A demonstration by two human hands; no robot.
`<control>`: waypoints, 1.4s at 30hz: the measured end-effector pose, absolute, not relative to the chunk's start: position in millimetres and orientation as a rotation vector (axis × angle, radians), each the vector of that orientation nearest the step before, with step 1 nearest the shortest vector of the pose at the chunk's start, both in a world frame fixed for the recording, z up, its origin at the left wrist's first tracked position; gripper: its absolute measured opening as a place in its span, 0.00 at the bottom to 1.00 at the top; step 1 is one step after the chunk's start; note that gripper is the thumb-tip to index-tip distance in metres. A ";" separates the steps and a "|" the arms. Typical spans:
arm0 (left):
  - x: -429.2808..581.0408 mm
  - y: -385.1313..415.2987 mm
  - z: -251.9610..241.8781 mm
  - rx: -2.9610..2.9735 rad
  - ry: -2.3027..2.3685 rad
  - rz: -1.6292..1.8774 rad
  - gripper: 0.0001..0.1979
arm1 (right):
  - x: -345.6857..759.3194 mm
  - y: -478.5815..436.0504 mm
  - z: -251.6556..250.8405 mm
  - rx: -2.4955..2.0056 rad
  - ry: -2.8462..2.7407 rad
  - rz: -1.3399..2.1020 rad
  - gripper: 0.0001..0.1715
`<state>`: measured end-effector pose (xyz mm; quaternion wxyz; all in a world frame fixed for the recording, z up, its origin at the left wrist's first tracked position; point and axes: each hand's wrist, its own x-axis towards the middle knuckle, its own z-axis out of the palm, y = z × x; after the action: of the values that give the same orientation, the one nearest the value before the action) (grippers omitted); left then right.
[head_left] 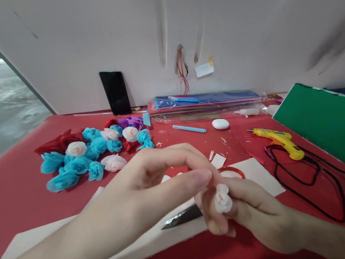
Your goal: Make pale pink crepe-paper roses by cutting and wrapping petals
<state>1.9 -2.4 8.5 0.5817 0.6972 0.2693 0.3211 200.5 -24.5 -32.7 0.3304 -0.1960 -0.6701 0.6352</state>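
Note:
In my right hand (pixel 253 212) a small white paper rose (pixel 223 200) is pinched between thumb and fingers, its curled petals facing me. My left hand (pixel 161 183) reaches over from the left, thumb and forefinger brought together against the right fingers, just above the rose. Whatever may be between those left fingertips is hidden. Under both hands lies a pair of scissors, with a dark blade (pixel 184 216) and a red handle (pixel 233 169) showing. Beneath them is white paper (pixel 139 251) on the red tabletop.
Blue, white, red and purple paper flowers (pixel 79 165) are heaped at left. A phone (pixel 115 92) leans on the wall. A blue pen (pixel 189 128) and white oval object (pixel 220 124) lie behind. At right are a yellow glue gun (pixel 278 139), its black cord and a green board (pixel 331 131).

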 end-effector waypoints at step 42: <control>5.1 -12.8 12.7 1.347 0.643 0.555 0.08 | 205.9 -13.9 -55.6 -0.475 -1.492 2.235 0.29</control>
<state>5.1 -12.8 12.7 0.6994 0.6046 0.2885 0.2493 205.9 -13.9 -55.6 0.2049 -0.1705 -0.5351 0.8017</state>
